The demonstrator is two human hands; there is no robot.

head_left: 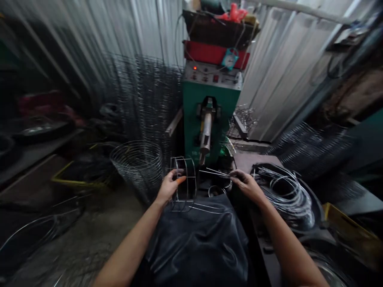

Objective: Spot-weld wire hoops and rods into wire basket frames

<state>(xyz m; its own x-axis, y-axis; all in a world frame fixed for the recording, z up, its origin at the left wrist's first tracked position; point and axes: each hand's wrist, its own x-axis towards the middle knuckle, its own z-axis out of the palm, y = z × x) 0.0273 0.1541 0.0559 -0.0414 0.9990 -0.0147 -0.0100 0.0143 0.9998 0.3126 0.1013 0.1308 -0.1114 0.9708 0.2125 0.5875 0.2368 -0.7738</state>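
Observation:
My left hand [173,181] is closed on a round wire frame [188,181] made of thin hoops joined by short cross wires. Its thumb and finger, with orange on the thumb tip, pinch the near side. My right hand [241,179] grips a few straight metal wires [214,172] that point left towards the frame; the fingertips partly hide their ends. Straight ahead, the spot-welding machine [194,119] has a green body, a lit red lamp and a thick metal arm [206,133] jutting towards me above both hands. Two more straight wires [206,208] lie across the dark apron [200,239].
Left of the machine stand tall stacks of wire hoops [152,99] and a tapering wire stack [136,159]. A yellow-rimmed crate [77,183] sits on the floor. Coiled wire rings [287,195] lie at the right, beside a yellow crate [350,223]. Corrugated metal walls rise behind.

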